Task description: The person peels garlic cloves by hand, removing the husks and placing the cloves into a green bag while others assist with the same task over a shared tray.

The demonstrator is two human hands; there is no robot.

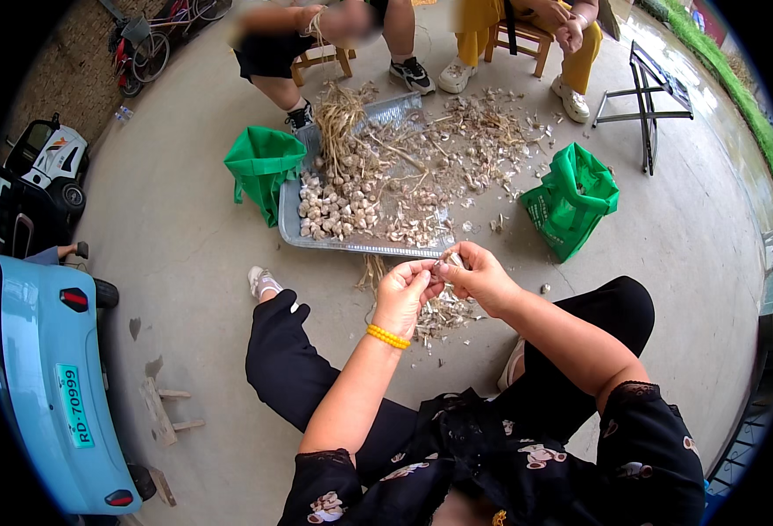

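Note:
My left hand point(401, 294) and my right hand point(486, 279) meet in front of me, fingers pinched around a garlic bulb point(454, 260). Fingers cover much of the bulb, so its exact state is hard to see. Just beyond them lies a shallow metal tray point(353, 247). Whole garlic bulbs point(337, 209) fill its left side, with loose pieces and skins point(419, 227) to the right. A bundle of dried garlic stalks point(335, 125) rests at its far left. Below my hands, papery garlic peelings point(445, 312) litter the concrete floor.
Green bags stand left point(265, 164) and right point(570, 197) of the tray. Two people sit opposite on wooden stools point(521, 43); one holds stalks. A folding stool point(649, 98) is at far right. Toy cars point(51, 421) and a small wooden stool point(160, 411) are at left.

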